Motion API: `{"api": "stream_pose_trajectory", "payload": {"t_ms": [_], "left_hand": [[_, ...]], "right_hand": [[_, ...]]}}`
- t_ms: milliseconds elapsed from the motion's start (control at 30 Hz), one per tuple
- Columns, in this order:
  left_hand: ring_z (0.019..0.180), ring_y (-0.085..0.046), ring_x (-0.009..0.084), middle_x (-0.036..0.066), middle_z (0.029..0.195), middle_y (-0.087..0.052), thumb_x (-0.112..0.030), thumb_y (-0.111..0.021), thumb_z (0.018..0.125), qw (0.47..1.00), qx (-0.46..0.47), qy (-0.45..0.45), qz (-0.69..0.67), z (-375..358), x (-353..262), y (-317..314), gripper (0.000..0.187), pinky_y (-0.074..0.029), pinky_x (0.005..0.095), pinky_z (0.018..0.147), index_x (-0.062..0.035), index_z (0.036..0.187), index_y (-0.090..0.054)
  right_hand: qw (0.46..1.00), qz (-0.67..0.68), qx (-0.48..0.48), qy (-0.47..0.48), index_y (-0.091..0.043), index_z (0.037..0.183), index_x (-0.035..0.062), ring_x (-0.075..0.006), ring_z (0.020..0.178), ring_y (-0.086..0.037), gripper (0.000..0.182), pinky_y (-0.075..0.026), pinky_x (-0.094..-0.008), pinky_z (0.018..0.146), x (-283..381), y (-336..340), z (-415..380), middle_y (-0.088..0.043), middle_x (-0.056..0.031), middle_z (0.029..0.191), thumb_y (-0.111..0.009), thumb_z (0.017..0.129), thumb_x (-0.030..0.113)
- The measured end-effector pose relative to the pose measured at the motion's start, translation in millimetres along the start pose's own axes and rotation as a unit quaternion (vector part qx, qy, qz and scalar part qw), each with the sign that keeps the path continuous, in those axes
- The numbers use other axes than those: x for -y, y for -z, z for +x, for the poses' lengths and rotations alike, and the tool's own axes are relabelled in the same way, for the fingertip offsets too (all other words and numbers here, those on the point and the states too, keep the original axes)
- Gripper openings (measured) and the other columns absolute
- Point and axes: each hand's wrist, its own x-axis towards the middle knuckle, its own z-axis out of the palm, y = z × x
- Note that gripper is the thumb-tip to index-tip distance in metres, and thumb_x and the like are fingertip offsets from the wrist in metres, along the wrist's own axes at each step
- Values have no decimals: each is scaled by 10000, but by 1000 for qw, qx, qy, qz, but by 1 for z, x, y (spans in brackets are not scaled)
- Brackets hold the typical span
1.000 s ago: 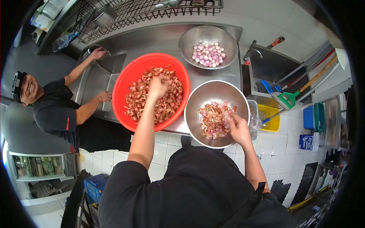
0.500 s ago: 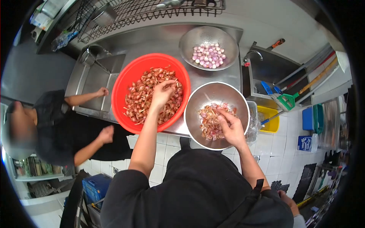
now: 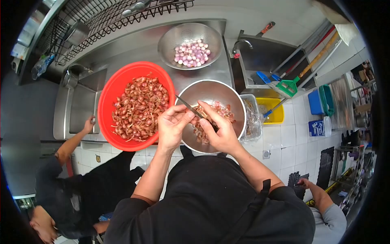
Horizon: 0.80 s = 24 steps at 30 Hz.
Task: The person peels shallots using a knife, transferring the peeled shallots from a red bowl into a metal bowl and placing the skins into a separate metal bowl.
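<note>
My right hand point(image 3: 222, 133) is closed round the dark handle of a small knife point(image 3: 187, 106), whose blade points up and left. Close beside it, my left hand point(image 3: 172, 127) is pinched at the blade on what looks like a shallot, mostly hidden by the fingers. Both hands are over the near left part of a steel bowl point(image 3: 239, 97) with shallot skins point(image 3: 222, 112) in it. To the left, a large red basin point(image 3: 106, 116) is heaped with unpeeled shallots point(image 3: 140, 105). A steel colander point(image 3: 168, 46) behind the bowl holds peeled shallots point(image 3: 192, 53).
A co-worker's hand point(image 3: 89, 124) is at the left sink point(image 3: 77, 107); another person's arm point(image 3: 321, 195) shows lower right. A clear plastic container point(image 3: 252, 122) and a yellow bin point(image 3: 276, 116) stand right of the bowl. Brooms lean by the right sink point(image 3: 260, 61).
My left hand has come out of the red basin to meet my right hand over the steel bowl. The knife now shows plainly. The view has shifted, and the co-worker at left has moved.
</note>
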Motion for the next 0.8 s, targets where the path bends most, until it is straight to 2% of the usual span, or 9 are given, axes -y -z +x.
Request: {"api": "stream_pose_trajectory", "payload": {"t_ms": [67, 167, 233, 433, 567, 600, 633, 700, 800], "left_hand": [[785, -669, 169, 140, 980, -705, 47, -641, 902, 1000, 8, -2, -4, -1, 0, -4, 187, -557, 297, 738, 41, 1088, -636], [789, -667, 172, 144, 970, -703, 49, -638, 905, 1000, -1, -6, -3, -1, -2, -7, 178, -559, 301, 737, 46, 1083, -630], [832, -688, 171, 138, 952, -685, 65, -653, 893, 999, 15, -17, 29, -2, -3, -8, 200, -573, 289, 768, 71, 1088, -610], [999, -652, 179, 117, 1094, -592, 127, -654, 860, 990, -4, -100, 99, -10, 5, -24, 277, -562, 284, 881, 98, 1129, -598], [999, -649, 183, 121, 1094, -598, 124, -664, 851, 975, -15, -168, 147, -14, 8, -28, 323, -573, 296, 856, 69, 1163, -599], [979, -656, 182, 115, 1069, -619, 83, -663, 873, 975, -5, -153, 158, -13, 8, -25, 345, -570, 284, 851, 54, 1208, -583], [979, -656, 182, 115, 1069, -619, 83, -663, 873, 975, -5, -154, 158, -11, 7, -20, 345, -570, 284, 851, 54, 1208, -583], [940, -665, 185, 110, 1048, -645, 21, -655, 904, 989, 42, 46, -131, -4, 6, -11, 357, -565, 277, 845, 36, 1248, -562], [913, -666, 181, 125, 1066, -668, -12, -642, 923, 976, 69, 91, -185, 0, 8, -5, 350, -545, 285, 815, 32, 1260, -556]], "right_hand": [[1000, -5, 2, 11, -445, 1431, -6, -150, 1020, -608, 477, -460, -305, 940, 5, 5, 1, -662, -117, 1142, -552, 981, 109], [993, 84, 43, -68, -466, 1414, -6, -94, 950, -589, 441, -475, -253, 864, 10, 12, 4, -652, -62, 1089, -538, 990, 93], [995, 102, 16, 11, -523, 1365, -6, -32, 830, -547, 381, -466, -201, 719, 2, 9, 4, -633, -11, 1015, -538, 993, 73], [990, 108, -86, -30, -600, 1275, -14, 10, 674, -478, 298, -398, -175, 568, 5, -4, -6, -606, 39, 853, -560, 995, 82], [984, 140, -85, -71, -619, 1255, -2, 2, 573, -448, 285, -371, -184, 505, 13, -6, -7, -574, 46, 747, -552, 1011, 130], [984, 140, -84, -71, -619, 1255, -2, 2, 573, -448, 285, -371, -184, 505, 16, -3, -7, -574, 46, 747, -552, 1011, 130], [970, 197, -60, -130, -622, 1253, 4, -7, 528, -433, 292, -359, -191, 472, 20, 3, -7, -555, 36, 702, -544, 1018, 157], [949, 250, -34, -187, -625, 1252, 10, -17, 482, -418, 301, -347, -198, 438, 24, 10, -6, -537, 27, 657, -536, 1024, 185], [927, 296, -21, -229, -625, 1270, 36, -35, 436, -416, 319, -331, -193, 392, 23, 13, -4, -518, 16, 601, -528, 1027, 220]]}}
